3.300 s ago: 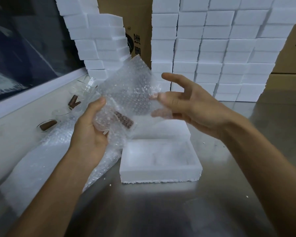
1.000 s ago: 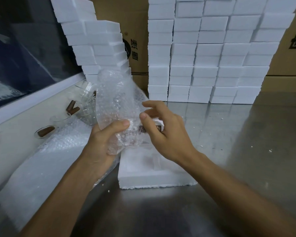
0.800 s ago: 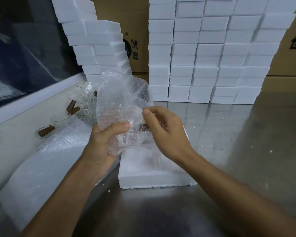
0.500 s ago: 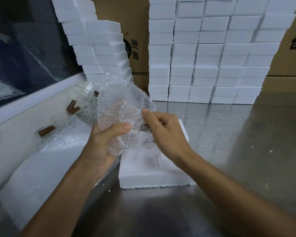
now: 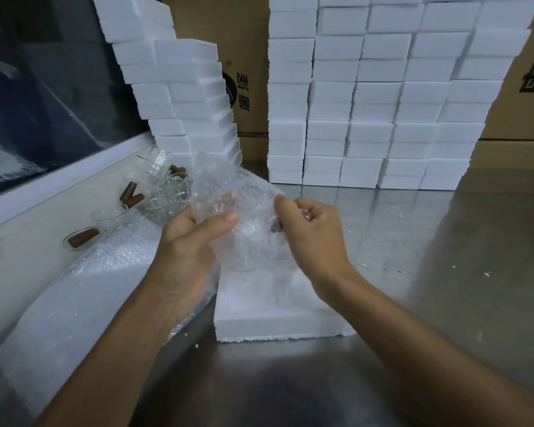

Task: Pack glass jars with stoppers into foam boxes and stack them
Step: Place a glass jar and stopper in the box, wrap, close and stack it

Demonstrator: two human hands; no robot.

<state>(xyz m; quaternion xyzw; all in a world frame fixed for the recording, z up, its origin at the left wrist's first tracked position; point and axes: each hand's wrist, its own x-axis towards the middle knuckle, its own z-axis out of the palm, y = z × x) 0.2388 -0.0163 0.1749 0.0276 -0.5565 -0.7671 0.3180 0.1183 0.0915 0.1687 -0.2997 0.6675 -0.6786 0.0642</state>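
A glass jar with a brown stopper, wrapped in bubble wrap [image 5: 244,217], is held above an open white foam box [image 5: 278,322] on the steel table. My left hand [image 5: 191,245] grips the bundle from the left, thumb across its front. My right hand [image 5: 309,238] pinches the wrap's right edge, fingers curled; a bit of the brown stopper [image 5: 275,226] shows beside them. The jar itself is mostly hidden by the wrap.
Loose glass jars [image 5: 164,192] and brown stoppers [image 5: 131,195] lie at the left by the wall, over a stack of bubble wrap sheets [image 5: 74,303]. Tall stacks of white foam boxes [image 5: 383,97] and a leaning stack [image 5: 182,87] stand behind, before cardboard cartons.
The loose flap of bubble wrap that stood up has been folded down around the jar. My right hand has shifted slightly right, closing on the wrap's edge.
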